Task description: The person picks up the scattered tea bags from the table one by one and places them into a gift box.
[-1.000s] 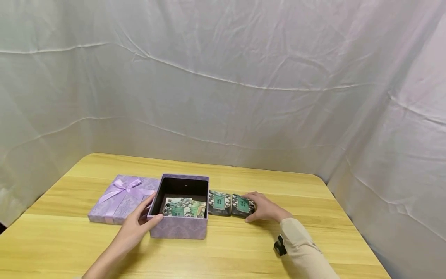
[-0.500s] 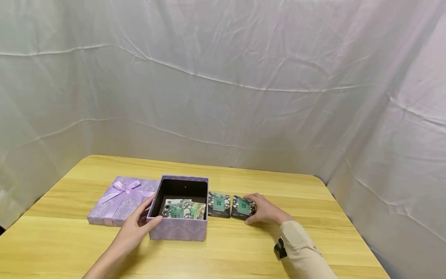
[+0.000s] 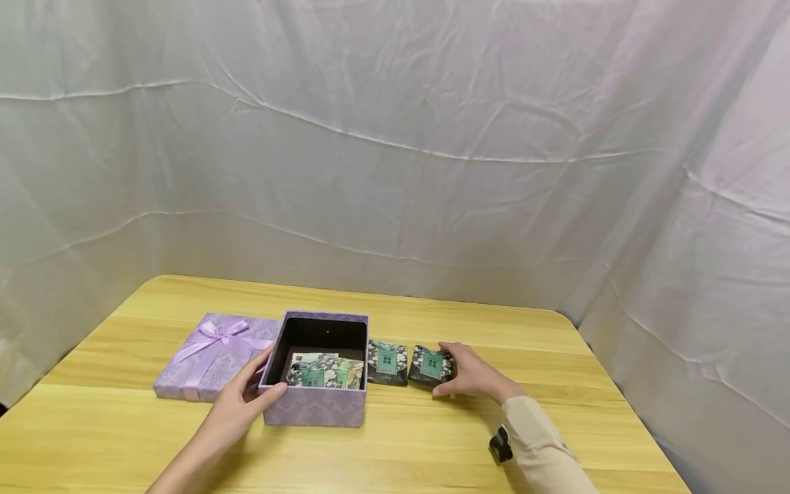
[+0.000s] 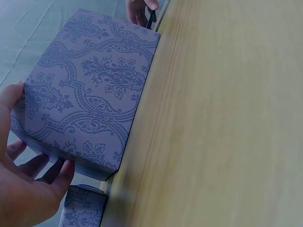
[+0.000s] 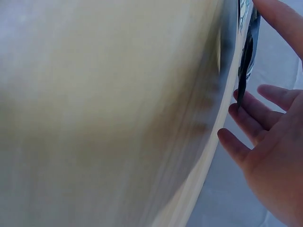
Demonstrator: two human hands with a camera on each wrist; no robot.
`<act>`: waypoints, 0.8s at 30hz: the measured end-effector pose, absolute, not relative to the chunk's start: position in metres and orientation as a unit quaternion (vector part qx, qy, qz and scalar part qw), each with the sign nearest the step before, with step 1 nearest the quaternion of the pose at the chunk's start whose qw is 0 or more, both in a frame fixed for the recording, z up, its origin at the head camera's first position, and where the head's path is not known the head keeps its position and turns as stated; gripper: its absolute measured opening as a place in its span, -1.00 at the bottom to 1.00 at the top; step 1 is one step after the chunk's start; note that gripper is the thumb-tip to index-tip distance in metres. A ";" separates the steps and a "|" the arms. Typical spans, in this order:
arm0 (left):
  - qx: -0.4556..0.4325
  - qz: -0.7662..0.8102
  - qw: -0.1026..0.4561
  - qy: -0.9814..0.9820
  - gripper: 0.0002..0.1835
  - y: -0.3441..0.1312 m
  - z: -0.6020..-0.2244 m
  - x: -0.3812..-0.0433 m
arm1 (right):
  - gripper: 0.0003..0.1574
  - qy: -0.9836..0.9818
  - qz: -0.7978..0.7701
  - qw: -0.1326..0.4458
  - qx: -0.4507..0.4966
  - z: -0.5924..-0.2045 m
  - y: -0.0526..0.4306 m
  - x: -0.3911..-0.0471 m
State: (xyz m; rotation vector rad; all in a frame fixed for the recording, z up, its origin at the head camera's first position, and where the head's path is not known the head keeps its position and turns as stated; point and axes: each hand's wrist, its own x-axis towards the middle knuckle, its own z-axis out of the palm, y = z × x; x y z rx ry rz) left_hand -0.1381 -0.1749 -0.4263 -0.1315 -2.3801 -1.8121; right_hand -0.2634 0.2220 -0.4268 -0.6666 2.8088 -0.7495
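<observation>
My left hand (image 3: 237,401) holds the near left corner of a purple patterned gift box (image 3: 316,408), its thumb at the front rim and its fingers along the left side. In the left wrist view, the box's patterned wall (image 4: 90,85) fills the upper left beside the hand (image 4: 28,189). Several flat floral packets (image 3: 311,372) lie inside the box. To its right, my right hand (image 3: 475,376) grips a dark floral packet with a green label (image 3: 430,366) between thumb and fingers. The right wrist view shows that packet (image 5: 248,56) edge-on at the fingertips. Beside it lies a matching packet (image 3: 387,362).
The purple lid with a ribbon bow (image 3: 212,353) lies left of the box, partly behind my left hand. Everything rests on a wood-grain table (image 3: 432,453). A pale cloth (image 3: 395,171) hangs behind and along both sides. A small black device (image 3: 500,446) sits at my right wrist.
The gripped packet has turned slightly and its upper edge stands a little apart from the neighbouring packet. My right wrist has shifted slightly right. My left hand keeps its place on the box.
</observation>
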 end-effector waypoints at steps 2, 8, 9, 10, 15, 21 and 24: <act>-0.044 -0.605 0.071 -0.792 -0.28 -0.175 -0.426 -0.138 | 0.30 0.939 -0.251 0.075 -0.224 -0.426 0.222 -0.262; -0.043 -0.607 0.071 -0.790 -0.28 -0.175 -0.426 -0.138 | 0.27 0.937 -0.255 0.063 -0.230 -0.424 0.223 -0.259; -0.043 -0.606 0.071 -0.791 -0.28 -0.175 -0.426 -0.138 | 0.26 0.937 -0.254 0.061 -0.232 -0.423 0.223 -0.259; -0.043 -0.605 0.072 -0.792 -0.28 -0.175 -0.427 -0.138 | 0.25 0.937 -0.254 0.059 -0.234 -0.422 0.223 -0.258; -0.043 -0.603 0.074 -0.793 -0.27 -0.175 -0.427 -0.138 | 0.22 0.932 -0.252 0.054 -0.254 -0.417 0.222 -0.255; -0.047 -0.599 0.081 -0.795 -0.28 -0.175 -0.427 -0.139 | 0.19 0.927 -0.250 0.045 -0.276 -0.410 0.219 -0.251; -0.050 -0.598 0.083 -0.796 -0.28 -0.175 -0.427 -0.139 | 0.17 0.925 -0.249 0.042 -0.284 -0.406 0.216 -0.249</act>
